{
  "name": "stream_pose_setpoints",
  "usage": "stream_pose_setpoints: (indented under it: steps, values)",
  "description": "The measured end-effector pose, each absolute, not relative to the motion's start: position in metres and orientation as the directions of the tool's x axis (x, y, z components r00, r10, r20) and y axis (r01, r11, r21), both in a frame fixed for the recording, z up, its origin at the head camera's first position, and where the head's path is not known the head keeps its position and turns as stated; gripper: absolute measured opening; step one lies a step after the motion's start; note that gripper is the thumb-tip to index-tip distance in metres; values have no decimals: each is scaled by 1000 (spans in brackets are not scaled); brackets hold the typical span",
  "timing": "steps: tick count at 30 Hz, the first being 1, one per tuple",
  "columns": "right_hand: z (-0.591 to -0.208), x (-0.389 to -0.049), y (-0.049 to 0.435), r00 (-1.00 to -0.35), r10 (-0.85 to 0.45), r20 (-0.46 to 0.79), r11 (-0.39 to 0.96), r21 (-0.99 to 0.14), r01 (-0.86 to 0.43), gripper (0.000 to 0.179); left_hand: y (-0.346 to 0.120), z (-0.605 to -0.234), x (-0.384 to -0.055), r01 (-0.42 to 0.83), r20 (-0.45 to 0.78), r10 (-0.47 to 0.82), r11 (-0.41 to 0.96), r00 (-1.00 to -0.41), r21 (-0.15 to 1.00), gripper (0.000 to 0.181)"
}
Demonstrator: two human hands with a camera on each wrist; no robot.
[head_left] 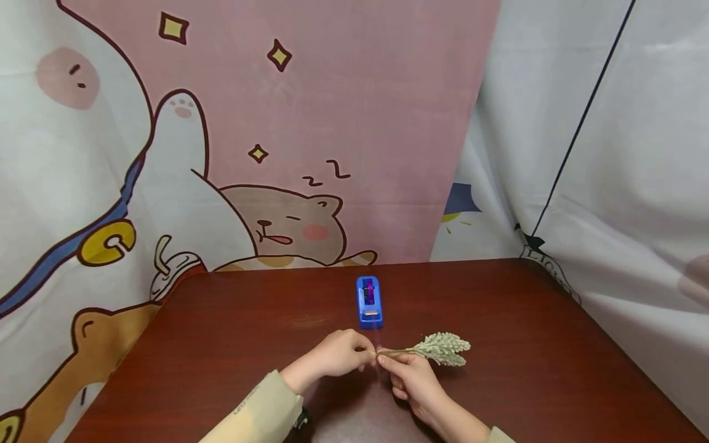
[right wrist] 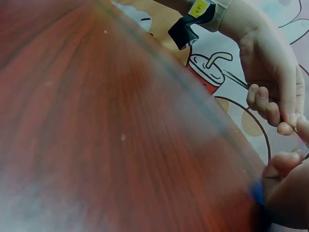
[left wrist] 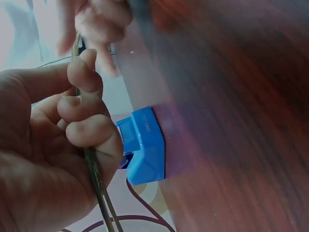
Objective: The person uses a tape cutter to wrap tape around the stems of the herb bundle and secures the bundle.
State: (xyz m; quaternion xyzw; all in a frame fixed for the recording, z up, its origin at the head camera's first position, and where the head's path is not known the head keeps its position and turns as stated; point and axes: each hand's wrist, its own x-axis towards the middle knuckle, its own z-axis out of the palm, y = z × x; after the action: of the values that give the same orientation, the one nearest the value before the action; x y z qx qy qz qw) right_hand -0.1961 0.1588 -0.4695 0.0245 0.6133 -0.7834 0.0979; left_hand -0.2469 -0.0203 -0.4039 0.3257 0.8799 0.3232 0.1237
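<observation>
Both hands meet on the thin stems of a sprig with pale green, grainy flower heads, low in the middle of the head view. My left hand pinches the stem ends between thumb and fingers. In the left wrist view its other fingers curl round the stems, which run down past the palm. My right hand grips the stems just beside it, thumb on top, with the flower heads pointing right. Right beyond the hands stands a blue tape dispenser with a purple roll in it.
The dark red-brown wooden table spreads under both hands. Behind it hangs a cartoon-printed cloth, with pale fabric along the right side. A dark band with a yellow label sits on the left wrist.
</observation>
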Motion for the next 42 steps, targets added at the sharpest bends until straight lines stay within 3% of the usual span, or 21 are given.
stream_pose_setpoints:
  steps: [4, 8, 13, 17, 23, 33, 42]
  values:
    - [-458, -187, 172, -946, -285, -155, -64, -982, 180, 37, -21, -404, -247, 475, -11, 640, 582, -768, 660, 17]
    - [-428, -183, 186, -909, -417, -25, 155, -987, -45, 28, -22, -408, -245, 487, 5, 633, 591, -774, 643, 16]
    - [-385, -200, 196, -881, -439, 178, 467, -792, -393, 11, -24, -410, -245, 508, 40, 633, 580, -773, 636, 16]
    - [-369, -222, 198, -845, -525, 106, 615, -638, -463, 10, -23, -409, -245, 500, 47, 627, 572, -778, 650, 16]
    - [-367, -248, 196, -786, -611, -91, 637, -647, -421, 10, -19, -410, -245, 526, 61, 636, 577, -769, 625, 16]
    - [-383, -260, 201, -716, -669, -198, 604, -706, -369, 20, -18, -411, -245, 497, 73, 617, 552, -784, 670, 16]
    - [-386, -262, 199, -727, -657, -200, 570, -763, -305, 14, -21, -410, -246, 526, 112, 606, 566, -787, 634, 13]
